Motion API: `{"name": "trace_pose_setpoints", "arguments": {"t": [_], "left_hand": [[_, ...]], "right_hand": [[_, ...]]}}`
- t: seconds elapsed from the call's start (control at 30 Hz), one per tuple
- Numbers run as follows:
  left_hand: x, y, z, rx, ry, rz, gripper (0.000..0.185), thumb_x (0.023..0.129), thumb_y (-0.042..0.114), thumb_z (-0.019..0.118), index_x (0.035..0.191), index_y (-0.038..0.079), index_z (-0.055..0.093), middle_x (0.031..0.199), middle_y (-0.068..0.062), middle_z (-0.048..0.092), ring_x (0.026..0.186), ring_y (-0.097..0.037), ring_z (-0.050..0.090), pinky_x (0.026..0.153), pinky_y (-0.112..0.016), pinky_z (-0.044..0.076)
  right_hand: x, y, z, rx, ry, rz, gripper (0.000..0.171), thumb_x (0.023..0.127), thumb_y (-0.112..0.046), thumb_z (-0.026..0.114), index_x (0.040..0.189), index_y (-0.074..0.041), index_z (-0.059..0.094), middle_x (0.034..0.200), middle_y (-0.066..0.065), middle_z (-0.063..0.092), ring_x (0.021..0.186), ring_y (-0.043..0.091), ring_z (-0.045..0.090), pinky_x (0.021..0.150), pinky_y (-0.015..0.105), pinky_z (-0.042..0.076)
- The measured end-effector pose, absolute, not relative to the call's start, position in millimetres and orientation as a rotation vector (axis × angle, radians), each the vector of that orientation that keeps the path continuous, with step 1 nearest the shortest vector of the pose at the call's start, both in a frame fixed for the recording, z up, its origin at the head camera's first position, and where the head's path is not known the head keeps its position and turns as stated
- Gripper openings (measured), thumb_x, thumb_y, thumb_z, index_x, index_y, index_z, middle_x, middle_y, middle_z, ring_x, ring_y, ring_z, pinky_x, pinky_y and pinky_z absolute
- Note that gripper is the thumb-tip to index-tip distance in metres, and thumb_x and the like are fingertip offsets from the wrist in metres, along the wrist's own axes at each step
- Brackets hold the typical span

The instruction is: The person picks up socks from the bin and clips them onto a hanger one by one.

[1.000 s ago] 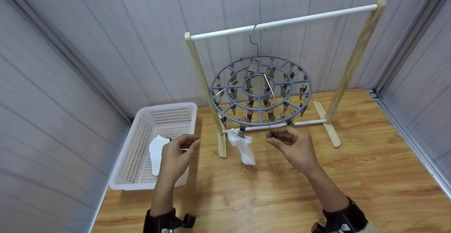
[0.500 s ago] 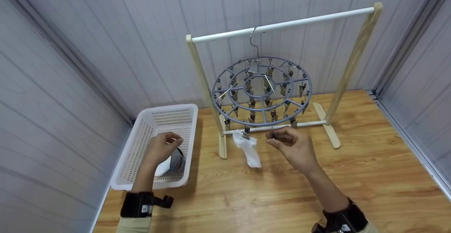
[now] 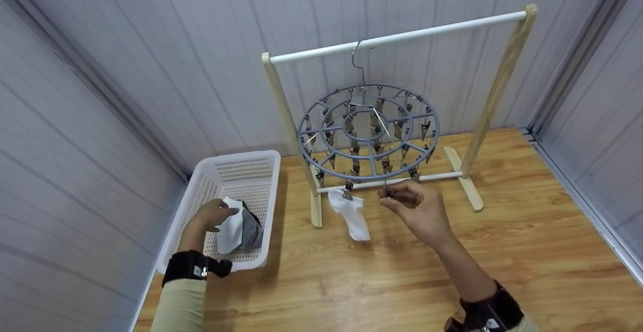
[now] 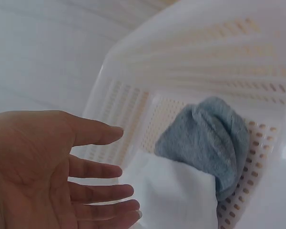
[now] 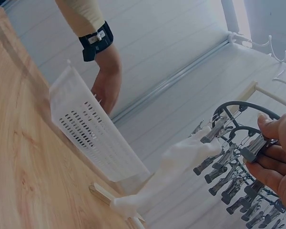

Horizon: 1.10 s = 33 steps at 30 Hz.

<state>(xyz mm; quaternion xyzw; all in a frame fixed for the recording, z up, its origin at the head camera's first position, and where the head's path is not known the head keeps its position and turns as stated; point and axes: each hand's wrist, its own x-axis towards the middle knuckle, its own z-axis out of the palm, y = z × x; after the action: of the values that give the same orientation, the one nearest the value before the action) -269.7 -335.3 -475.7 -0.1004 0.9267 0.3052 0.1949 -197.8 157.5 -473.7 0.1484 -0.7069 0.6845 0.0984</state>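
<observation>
While looking down from the head view, noted first the room: pale, grooved walls (image 3: pixel 216 45) behind and to both sides. Below, logged a glossy wood-grained surface (image 3: pixel 351 282), reaching back to the walls. Found a rack (image 3: pixel 402 37) upright on it, wooden posts, white bars, near the back wall. To its left, a white slotted basket (image 3: pixel 274 201). From the top bar, saw a round blue-grey hanger (image 3: pixel 372 165) hooked and hung with small metal clips.

Marked the main change at the left hand (image 3: pixel 213 215): lowered within the last second from above the basket's right side to low inside it. Found its fingers (image 4: pixel 102 192) loosely extended and apart, grasping nothing. Saw no such shift in the right hand (image 3: pixel 419 211), kept at the hanger's front edge. Read this, as a judgement only, as work divided between basket and hanger: left reaching toward cloth, right keeping its place.

Under the left fingers, recorded a white cloth (image 3: pixel 231 231); could not tell touching from hovering. Beside it, a grey cloth (image 3: pixel 252 231), bunched in the basket. Noted a white sock (image 3: pixel 353 219) dangling from the hanger by one clip (image 3: pixel 347 194). Last and smallest: a second clip (image 3: pixel 390 192), pinched between right thumb and fingers, just beside the sock's clip.
</observation>
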Motion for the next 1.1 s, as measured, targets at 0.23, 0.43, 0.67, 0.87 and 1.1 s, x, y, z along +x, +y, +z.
{"name": "trace_pose_setpoints", "arguments": {"t": [0.23,0.43,0.67,0.87,1.1], "left_hand": [[-274.6,-348.4,-484.2,-0.378,2.521,0.855,0.062,0.107,0.028,0.056,0.143,-0.020,0.040,0.142,-0.039,0.047,0.127,-0.053,0.052,0.099,-0.056,0.055],[-276.6,-353.8,-490.0,-0.437,2.448,0.847,0.068,0.108,0.029,0.054,0.150,-0.021,0.032,0.152,-0.042,0.036,0.134,-0.057,0.047,0.104,-0.056,0.052],[-273.6,-356.4,-491.8,-0.491,2.421,0.935,0.082,0.107,0.029,0.052,0.158,-0.020,0.009,0.160,-0.045,0.017,0.140,-0.060,0.038,0.111,-0.059,0.046],[-273.5,-357.1,-492.0,-0.519,2.480,0.940,0.077,0.107,0.024,0.051,0.157,-0.020,0.014,0.158,-0.044,0.025,0.140,-0.056,0.040,0.110,-0.058,0.047],[-278.6,-359.3,-495.6,-0.549,2.579,0.929,0.059,0.103,0.018,0.058,0.143,-0.022,0.042,0.141,-0.040,0.050,0.126,-0.049,0.055,0.104,-0.053,0.053]], "right_hand": [[-197.7,157.2,-474.1,0.479,-2.073,2.028,0.021,0.092,-0.006,0.082,0.111,0.000,0.076,0.106,0.015,0.079,0.098,0.022,0.078,0.086,0.036,0.062],[-197.8,157.4,-473.6,0.466,-2.080,2.026,0.022,0.091,-0.005,0.083,0.110,0.000,0.075,0.107,0.019,0.078,0.097,0.023,0.078,0.086,0.036,0.062],[-197.5,157.4,-473.2,0.463,-2.087,2.017,0.024,0.091,-0.007,0.084,0.111,0.001,0.075,0.107,0.018,0.079,0.097,0.022,0.078,0.087,0.035,0.062],[-198.6,157.7,-474.4,0.496,-2.066,2.002,0.023,0.091,-0.008,0.084,0.111,0.000,0.075,0.107,0.018,0.079,0.097,0.023,0.078,0.086,0.037,0.062],[-198.8,158.0,-475.3,0.504,-2.065,1.994,0.023,0.091,-0.009,0.084,0.110,0.000,0.076,0.104,0.011,0.080,0.096,0.024,0.078,0.085,0.037,0.063]]}}
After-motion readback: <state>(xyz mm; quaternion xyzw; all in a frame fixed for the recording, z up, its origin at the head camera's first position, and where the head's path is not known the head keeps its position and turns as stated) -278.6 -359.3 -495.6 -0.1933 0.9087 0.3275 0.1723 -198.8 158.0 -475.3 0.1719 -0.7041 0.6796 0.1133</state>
